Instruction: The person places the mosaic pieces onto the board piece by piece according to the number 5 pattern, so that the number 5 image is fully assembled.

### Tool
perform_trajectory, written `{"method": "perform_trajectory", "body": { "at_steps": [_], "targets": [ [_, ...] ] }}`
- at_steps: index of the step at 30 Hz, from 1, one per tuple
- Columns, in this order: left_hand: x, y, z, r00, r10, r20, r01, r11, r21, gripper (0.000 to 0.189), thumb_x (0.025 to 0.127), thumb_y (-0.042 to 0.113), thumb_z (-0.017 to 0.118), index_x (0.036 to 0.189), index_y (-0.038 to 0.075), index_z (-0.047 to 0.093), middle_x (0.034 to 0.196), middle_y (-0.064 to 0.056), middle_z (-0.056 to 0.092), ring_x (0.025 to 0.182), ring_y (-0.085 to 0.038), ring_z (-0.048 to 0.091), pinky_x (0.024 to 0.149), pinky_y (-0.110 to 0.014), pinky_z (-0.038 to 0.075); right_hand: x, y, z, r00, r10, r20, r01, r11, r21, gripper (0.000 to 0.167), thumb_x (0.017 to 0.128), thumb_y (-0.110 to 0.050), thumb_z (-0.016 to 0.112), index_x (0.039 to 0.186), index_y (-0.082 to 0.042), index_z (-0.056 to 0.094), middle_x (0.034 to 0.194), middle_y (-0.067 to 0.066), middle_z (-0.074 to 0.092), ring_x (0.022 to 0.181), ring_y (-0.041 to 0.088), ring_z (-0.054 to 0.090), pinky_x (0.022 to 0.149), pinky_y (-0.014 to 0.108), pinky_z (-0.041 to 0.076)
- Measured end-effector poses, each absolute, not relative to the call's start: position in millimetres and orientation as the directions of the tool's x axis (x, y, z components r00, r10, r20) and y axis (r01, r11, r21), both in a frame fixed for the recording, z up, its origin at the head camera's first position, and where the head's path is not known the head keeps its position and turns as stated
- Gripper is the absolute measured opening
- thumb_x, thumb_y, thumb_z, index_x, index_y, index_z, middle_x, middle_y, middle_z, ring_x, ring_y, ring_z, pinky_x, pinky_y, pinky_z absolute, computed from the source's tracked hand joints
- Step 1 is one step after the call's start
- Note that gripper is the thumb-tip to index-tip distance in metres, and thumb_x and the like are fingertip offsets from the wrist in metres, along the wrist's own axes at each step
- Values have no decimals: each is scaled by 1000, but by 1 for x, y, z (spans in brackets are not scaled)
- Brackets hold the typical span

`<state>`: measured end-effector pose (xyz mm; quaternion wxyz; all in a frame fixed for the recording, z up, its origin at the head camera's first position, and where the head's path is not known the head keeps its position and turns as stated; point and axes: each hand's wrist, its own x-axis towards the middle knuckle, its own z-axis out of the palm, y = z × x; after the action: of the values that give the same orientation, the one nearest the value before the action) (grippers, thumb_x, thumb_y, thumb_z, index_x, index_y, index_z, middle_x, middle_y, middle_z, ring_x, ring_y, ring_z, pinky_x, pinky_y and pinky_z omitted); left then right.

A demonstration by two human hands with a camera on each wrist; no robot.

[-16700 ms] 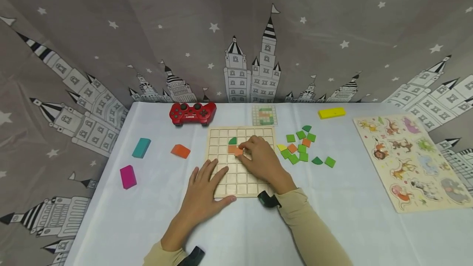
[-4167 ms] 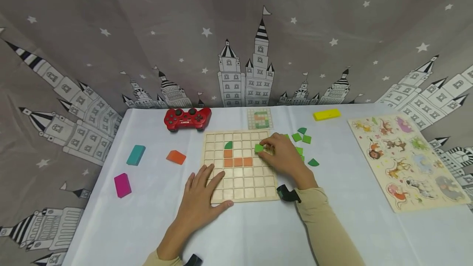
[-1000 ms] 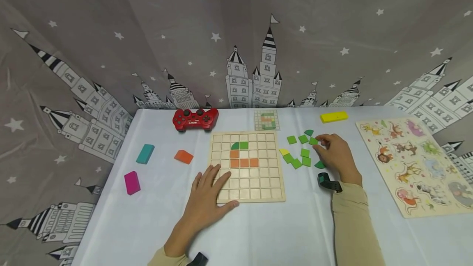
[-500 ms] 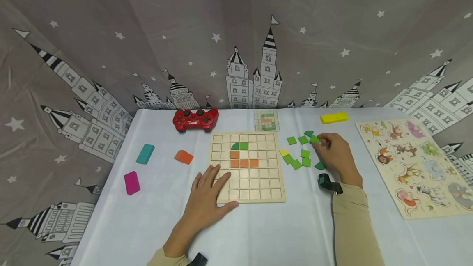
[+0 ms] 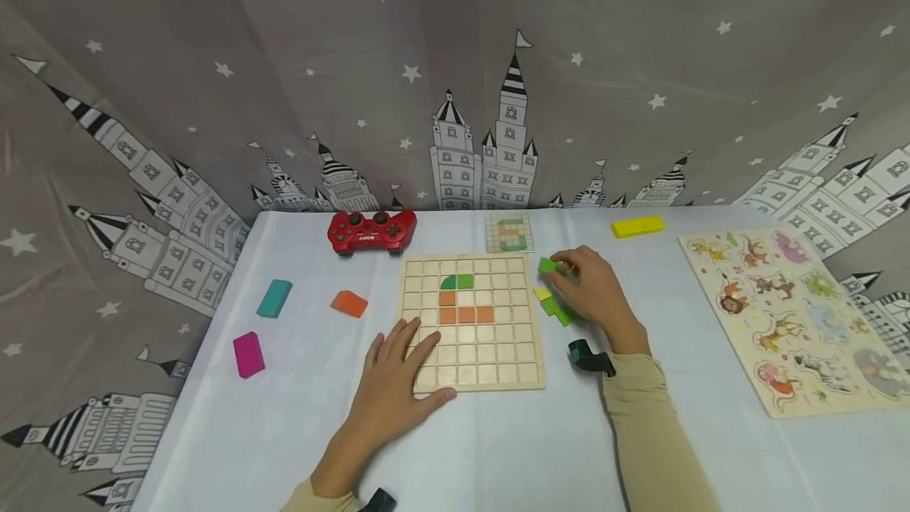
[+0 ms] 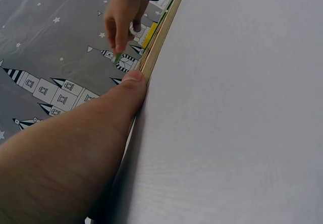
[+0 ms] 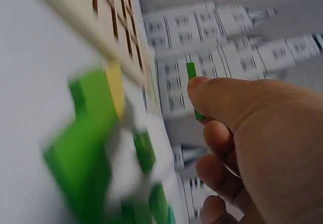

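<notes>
Tabletop [image 5: 512, 457] beneath near-level green tile [image 5: 547, 265]

Softly, evenly lit in the head view, brightest on the white tabletop [image 5: 512, 457], kinda dull on the grey backdrop [image 5: 313, 14]. Stretched toward the side edges. Greyer in the left wrist view, shadowed beneath the left hand [image 6: 81, 138]. Super smeary around the green tiles [image 7: 81, 163] in the right wrist view, way sharper on the right hand [image 7: 267, 138].
</notes>
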<state>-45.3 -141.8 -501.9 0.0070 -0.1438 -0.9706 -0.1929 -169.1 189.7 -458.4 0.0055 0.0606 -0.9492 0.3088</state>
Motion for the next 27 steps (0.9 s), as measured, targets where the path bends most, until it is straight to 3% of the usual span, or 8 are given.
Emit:
{"method": "perform_trajectory", "body": {
  "at_steps": [6, 13, 27],
  "targets": [
    [-45, -143, -501, -959, 277, 65, 281, 886, 370, 87, 80, 73, 68, 152, 27, 48, 165, -10, 33, 156, -31, 23, 125, -60, 15, -172, 149, -460, -974, -223, 51, -211, 786, -581, 34, 97, -27, 71, 124, -7, 69, 104, 9, 65, 91, 24, 55, 82, 39, 48],
    [-46, -141, -499, -959, 277, 52, 275, 880, 386, 87, 81, 72, 68, 152, 27, 48, 166, -9, 32, 157, -31, 21, 126, -60, 14, -178, 118, -467, -945, -324, 40, -295, 793, -533, 31, 97, -29, 69, 123, -12, 70, 101, 5, 63, 95, 22, 56, 85, 41, 50],
    [-45, -141, -499, -959, 277, 54, 277, 883, 378, 87, 80, 73, 68, 152, 27, 49, 165, -10, 33, 157, -33, 22, 125, -61, 16, -181, 101, -474, -950, -311, 26, -286, 835, -470, 26, 97, -29, 68, 119, -17, 74, 94, 2, 62, 91, 21, 55, 81, 42, 46]
  ]
}}
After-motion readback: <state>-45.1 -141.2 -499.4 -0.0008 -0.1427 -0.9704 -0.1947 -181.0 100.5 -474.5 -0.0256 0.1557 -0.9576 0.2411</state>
